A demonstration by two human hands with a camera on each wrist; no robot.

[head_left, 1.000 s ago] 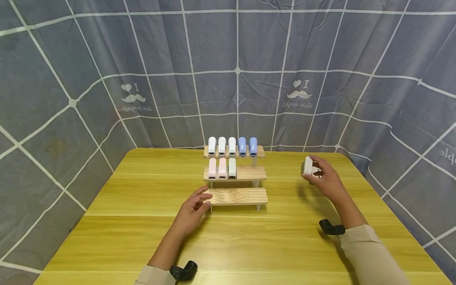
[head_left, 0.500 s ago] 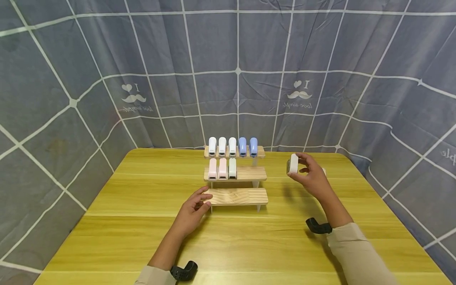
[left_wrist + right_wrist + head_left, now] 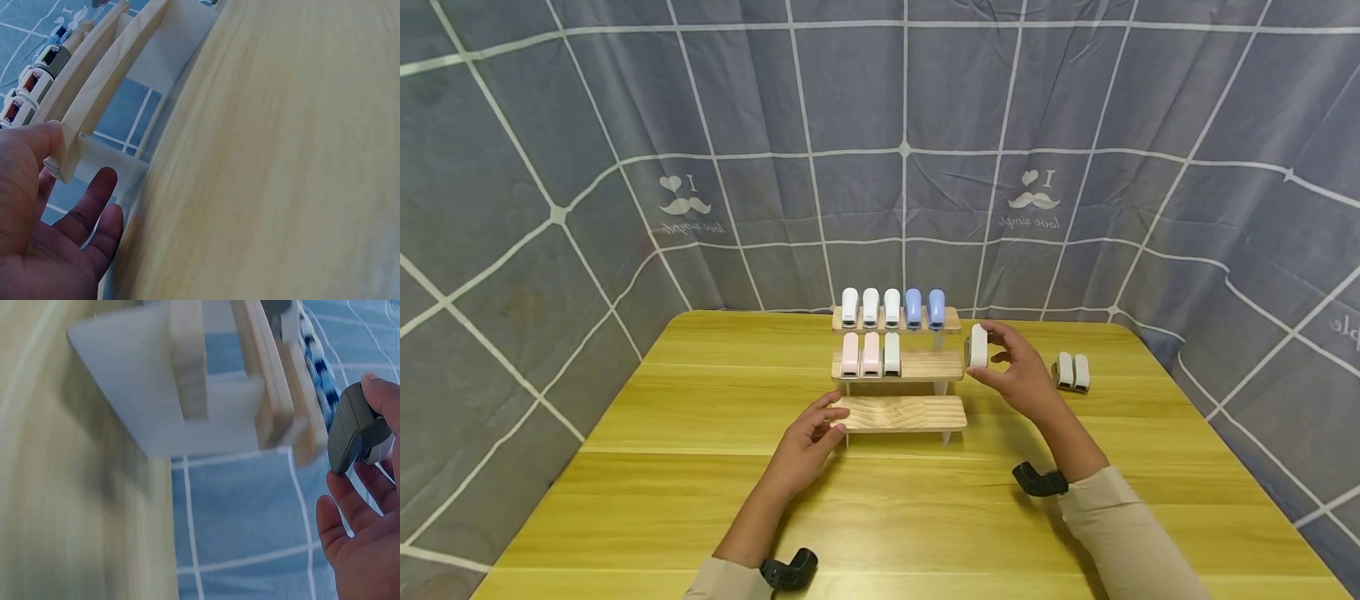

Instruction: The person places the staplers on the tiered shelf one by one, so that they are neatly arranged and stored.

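White-topped grey compact stapler [image 3: 977,347] is held above the yellow wood-grain table [image 3: 700,467], just beside the middle tier's right end on the three-tier pale-wood stand [image 3: 910,412]. Right hand [image 3: 1024,379]: thumb and fingers pinch it, opened to its width. Left hand [image 3: 805,450] lightly pinches the bottom tier's left end. Two white-topped staplers [image 3: 1065,370] stand near the table's back right corner.
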